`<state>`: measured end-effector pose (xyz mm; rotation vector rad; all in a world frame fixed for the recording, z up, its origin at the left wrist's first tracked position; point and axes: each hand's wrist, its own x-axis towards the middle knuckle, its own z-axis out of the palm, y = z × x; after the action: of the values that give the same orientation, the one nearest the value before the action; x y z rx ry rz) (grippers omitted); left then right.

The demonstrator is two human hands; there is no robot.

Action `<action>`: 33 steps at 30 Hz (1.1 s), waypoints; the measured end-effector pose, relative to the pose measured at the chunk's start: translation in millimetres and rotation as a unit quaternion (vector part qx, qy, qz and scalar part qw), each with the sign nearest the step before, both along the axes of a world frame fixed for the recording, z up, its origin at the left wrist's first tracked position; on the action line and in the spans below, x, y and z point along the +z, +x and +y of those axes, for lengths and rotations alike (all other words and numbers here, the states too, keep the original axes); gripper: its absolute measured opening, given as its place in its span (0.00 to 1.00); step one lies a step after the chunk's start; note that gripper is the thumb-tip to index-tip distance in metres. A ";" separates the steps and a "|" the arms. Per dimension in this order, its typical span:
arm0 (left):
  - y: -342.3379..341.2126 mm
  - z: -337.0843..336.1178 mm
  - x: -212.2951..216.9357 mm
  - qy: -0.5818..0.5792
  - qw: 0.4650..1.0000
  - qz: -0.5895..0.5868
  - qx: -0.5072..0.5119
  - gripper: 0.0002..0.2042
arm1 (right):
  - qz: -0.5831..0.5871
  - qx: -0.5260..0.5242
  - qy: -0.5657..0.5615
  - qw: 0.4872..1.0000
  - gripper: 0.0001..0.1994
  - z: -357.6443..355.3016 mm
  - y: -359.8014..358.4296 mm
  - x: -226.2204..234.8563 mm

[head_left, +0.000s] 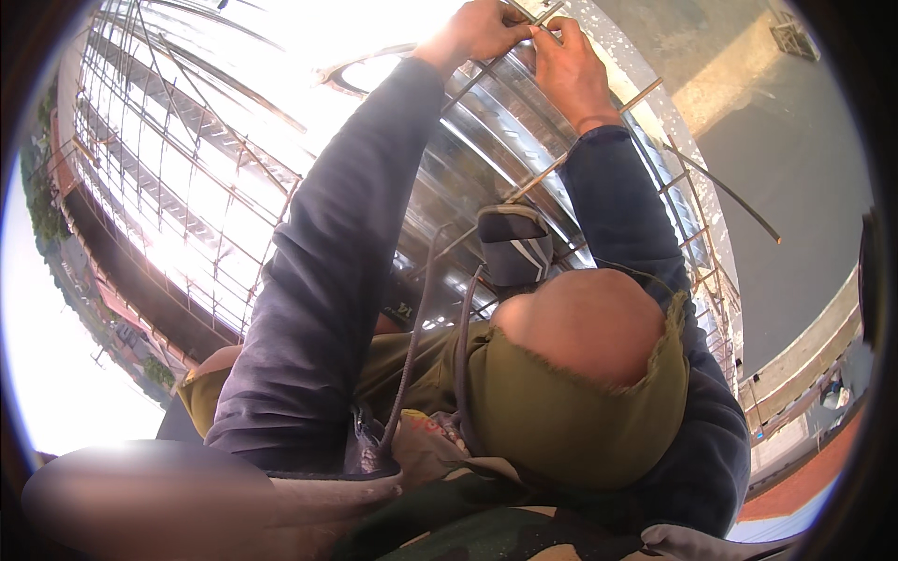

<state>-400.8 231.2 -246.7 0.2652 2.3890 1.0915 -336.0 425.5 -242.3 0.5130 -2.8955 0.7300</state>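
Observation:
Both of my hands meet over a crossing of thin steel rebars (541,21) at the top of the view. My left hand (483,32) is closed, its thumb and fingertips pinched together at the bars. My right hand (572,73) comes in from the other side, fingers bent and closed at the same crossing, nearly touching the left. Whatever lies between the fingertips is too small to make out. Beneath the bars runs shiny ribbed metal decking (496,122). Another rebar (538,178) passes below my right wrist.
My dark shoe with light stripes (516,248) rests on the decking, below my bent knee. A loose bar end (748,213) juts out over the right edge, beyond which grey ground (786,178) lies lower. More rebar mesh (187,159) spreads leftward in bright glare.

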 end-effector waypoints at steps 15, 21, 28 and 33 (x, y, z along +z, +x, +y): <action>31.3 26.4 16.1 -0.153 0.974 0.168 0.007 0.18 | -0.568 -0.115 -0.389 0.716 0.15 30.7 -70.6 27.3; 29.7 35.9 22.2 -0.159 0.977 0.133 0.053 0.19 | -0.429 0.037 -0.461 0.776 0.08 49.0 -77.9 -15.2; 11.1 22.3 20.1 -0.179 0.979 0.095 -0.023 0.20 | -0.260 -0.127 -0.345 0.893 0.05 10.4 -38.0 24.7; 28.6 36.0 24.5 -0.217 0.964 0.152 0.004 0.18 | -0.205 -0.113 -0.355 0.905 0.19 2.6 -29.0 27.4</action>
<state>-372.2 267.3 -222.2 0.2848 2.8268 0.5300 -365.0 428.0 -214.9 -0.0788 -2.6381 1.9074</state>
